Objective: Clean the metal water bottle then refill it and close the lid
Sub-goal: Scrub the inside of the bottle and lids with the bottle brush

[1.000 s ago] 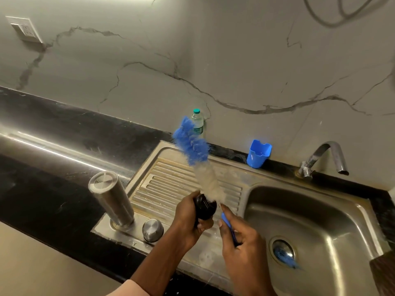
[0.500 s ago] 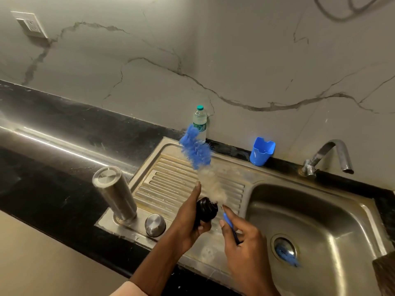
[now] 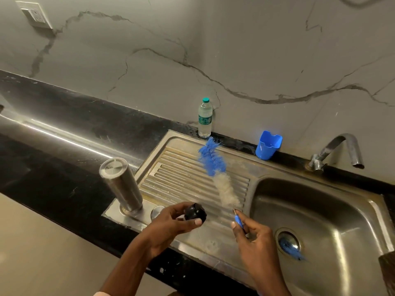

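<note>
The metal water bottle [image 3: 121,185] stands upside down on the front left corner of the sink's ribbed drainboard [image 3: 181,178]. Beside it a small round metal cap [image 3: 157,211] lies on the drainboard, partly hidden by my left hand. My left hand [image 3: 173,224] grips a black lid [image 3: 195,213] above the drainboard's front edge. My right hand [image 3: 252,233] holds the blue handle of a bottle brush [image 3: 215,165]; its white and blue bristles point up and away, apart from the lid.
The sink basin [image 3: 333,212] lies to the right, with something blue in its drain [image 3: 288,245]. A tap [image 3: 339,150] stands at the back right. A blue plastic cup [image 3: 268,145] and a small clear water bottle [image 3: 205,118] stand by the wall. Black counter [image 3: 64,133] spreads left.
The brush and the black lid were together; now they are apart. My left hand has drawn the lid to the left and my right hand has moved the brush right.
</note>
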